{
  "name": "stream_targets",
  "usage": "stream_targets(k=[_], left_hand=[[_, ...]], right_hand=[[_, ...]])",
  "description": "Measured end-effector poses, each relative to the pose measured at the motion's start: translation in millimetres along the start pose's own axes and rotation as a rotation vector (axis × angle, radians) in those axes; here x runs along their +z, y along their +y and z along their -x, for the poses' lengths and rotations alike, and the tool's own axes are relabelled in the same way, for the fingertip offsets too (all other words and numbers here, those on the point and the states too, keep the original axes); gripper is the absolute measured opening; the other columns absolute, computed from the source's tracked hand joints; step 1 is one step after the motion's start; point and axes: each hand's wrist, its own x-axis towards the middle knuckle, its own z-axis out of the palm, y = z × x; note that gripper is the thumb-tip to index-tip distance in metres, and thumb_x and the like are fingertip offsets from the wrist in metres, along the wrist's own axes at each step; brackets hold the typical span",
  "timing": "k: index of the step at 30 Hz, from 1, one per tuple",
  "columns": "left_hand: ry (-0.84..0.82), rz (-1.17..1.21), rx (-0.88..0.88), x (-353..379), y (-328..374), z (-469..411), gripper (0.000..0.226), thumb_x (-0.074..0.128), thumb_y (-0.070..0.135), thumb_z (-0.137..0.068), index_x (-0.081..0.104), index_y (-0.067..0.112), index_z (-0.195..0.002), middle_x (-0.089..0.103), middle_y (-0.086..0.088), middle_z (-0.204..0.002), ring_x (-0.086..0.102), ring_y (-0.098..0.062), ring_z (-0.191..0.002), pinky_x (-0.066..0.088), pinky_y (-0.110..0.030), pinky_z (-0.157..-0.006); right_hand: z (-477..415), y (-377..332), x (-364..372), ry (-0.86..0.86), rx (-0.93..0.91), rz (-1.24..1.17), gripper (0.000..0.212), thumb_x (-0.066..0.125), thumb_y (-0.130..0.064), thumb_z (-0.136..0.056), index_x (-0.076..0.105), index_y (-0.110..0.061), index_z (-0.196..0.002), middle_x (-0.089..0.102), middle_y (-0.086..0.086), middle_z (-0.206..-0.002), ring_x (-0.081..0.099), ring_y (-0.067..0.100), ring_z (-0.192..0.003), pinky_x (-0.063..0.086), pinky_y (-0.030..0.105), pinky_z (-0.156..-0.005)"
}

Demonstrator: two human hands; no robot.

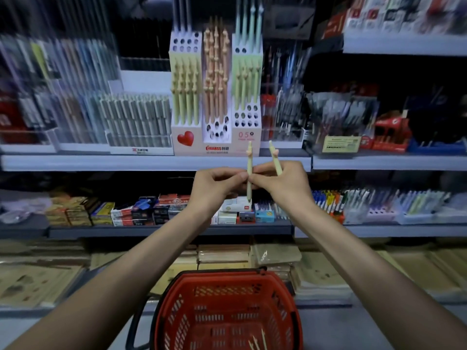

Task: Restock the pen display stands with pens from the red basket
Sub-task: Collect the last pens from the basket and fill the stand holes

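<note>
Shelving [151, 162]: grey tiers across the whole view, crowded with blurred pen trays; small boxes toward 9 o'clock on the tier below, flat paper packs lower still.
Red basket [177, 294]: at 6 o'clock beneath the forearms, a few loose pens [257, 343] lying in it toward 5 o'clock.
Display stand [217, 147]: at 12 o'clock on the upper tier, three stepped columns of yellow-green, peach and mint pens, with open holes in several rows.
Writing: red heart on the left panel, "HIANSS" in the centre (first letter unclear), "0.5" on the right.
Left hand [214, 184]: centre of view, fingers curled, pinching the upright pen mid-barrel.
Right hand [285, 183]: fingertips meeting the left hand's, gripping the tilted pen.
Upright pen [249, 168]: long axis 12 to 6, moulded top up, overlapping the stand's front.
Tilted pen [275, 160]: just beside it, top leaning toward 11 o'clock, lower end hidden in the hand.
</note>
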Motion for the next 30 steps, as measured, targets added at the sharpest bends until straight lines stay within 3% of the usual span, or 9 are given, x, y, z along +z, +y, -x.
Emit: stream_targets(k=[4, 7, 10, 15, 18, 21, 24, 30], left_hand=[[-0.041, -0.023, 0.057, 5.4, 14.1, -13.2, 0.018, 0.076, 0.001, -0.09, 0.078, -0.002, -0.108, 0.08, -0.007, -0.088, 0.076, -0.008, -0.076, 0.055, -0.015, -0.064], [-0.036, -0.101, 0.115, 8.3, 22.2, -28.0, 0.018, 0.079, 0.006, -0.089, 0.08, 0.003, -0.106, 0.081, -0.005, -0.091, 0.074, -0.004, -0.079, 0.053, -0.014, -0.066], [-0.012, -0.138, 0.126, 11.5, 33.5, -43.6, 0.016, 0.08, 0.013, -0.089, 0.082, 0.008, -0.103, 0.081, -0.004, -0.09, 0.076, -0.011, -0.082, 0.056, -0.018, -0.066], [0.034, -0.194, 0.153, 20.0, 48.6, -70.5, 0.012, 0.081, 0.013, -0.089, 0.082, 0.012, -0.1, 0.081, 0.0, -0.086, 0.077, -0.016, -0.082, 0.06, -0.026, -0.068], [0.099, -0.281, 0.183, 24.3, 54.8, -90.4, 0.001, 0.082, 0.018, -0.088, 0.083, 0.019, -0.088, 0.079, 0.005, -0.078, 0.076, -0.014, -0.078, 0.06, -0.035, -0.072], [0.157, -0.345, 0.191, 32.5, 68.6, -118.4, 0.012, 0.08, 0.026, -0.087, 0.082, 0.024, -0.075, 0.077, 0.006, -0.072, 0.076, -0.014, -0.074, 0.063, -0.047, -0.076], [0.222, -0.38, 0.221, 41.0, 86.3, -150.2, 0.021, 0.08, 0.027, -0.086, 0.078, 0.027, -0.066, 0.076, 0.007, -0.067, 0.076, -0.018, -0.07, 0.062, -0.053, -0.07], [0.289, -0.443, 0.205, 45.6, 111.0, -200.3, 0.018, 0.08, 0.028, -0.089, 0.078, 0.023, -0.071, 0.075, 0.006, -0.065, 0.075, -0.018, -0.062, 0.064, -0.049, -0.067]], right_hand=[[-19.5, -13.0, -8.8, 0.034, 0.009, -0.02, 0.012, 0.091, -0.017, -0.076, 0.082, -0.018, -0.084, 0.079, -0.004, -0.078, 0.077, 0.011, -0.077, 0.06, 0.029, -0.078], [-32.4, -24.6, -12.6, 0.02, 0.026, -0.097, 0.014, 0.088, -0.008, -0.078, 0.08, -0.007, -0.088, 0.079, 0.005, -0.079, 0.077, 0.018, -0.074, 0.06, 0.027, -0.072], [-45.5, -36.1, -15.1, 0.017, -0.008, -0.112, 0.013, 0.086, -0.006, -0.08, 0.078, -0.005, -0.09, 0.079, 0.007, -0.08, 0.077, 0.02, -0.073, 0.061, 0.025, -0.07], [-74.7, -51.4, -20.6, 0.063, -0.101, -0.083, 0.015, 0.086, -0.009, -0.082, 0.075, -0.019, -0.079, 0.078, 0.002, -0.077, 0.077, 0.017, -0.072, 0.063, 0.032, -0.073], [-95.6, -58.1, -20.7, 0.093, -0.137, -0.011, 0.022, 0.086, -0.01, -0.081, 0.074, -0.025, -0.072, 0.077, -0.003, -0.073, 0.076, 0.012, -0.07, 0.063, 0.036, -0.077], [-125.8, -68.7, -18.9, 0.139, -0.172, 0.056, 0.026, 0.086, -0.012, -0.081, 0.073, -0.03, -0.067, 0.076, -0.007, -0.069, 0.075, 0.01, -0.069, 0.063, 0.043, -0.074], [-158.5, -82.1, -17.9, 0.181, -0.211, 0.067, 0.014, 0.087, -0.015, -0.08, 0.078, -0.026, -0.077, 0.076, -0.009, -0.074, 0.074, 0.009, -0.074, 0.063, 0.039, -0.079], [-212.9, -93.9, -11.0, 0.197, -0.259, 0.081, 0.012, 0.087, -0.013, -0.08, 0.082, -0.021, -0.087, 0.078, -0.008, -0.079, 0.076, 0.006, -0.076, 0.064, 0.037, -0.082]])
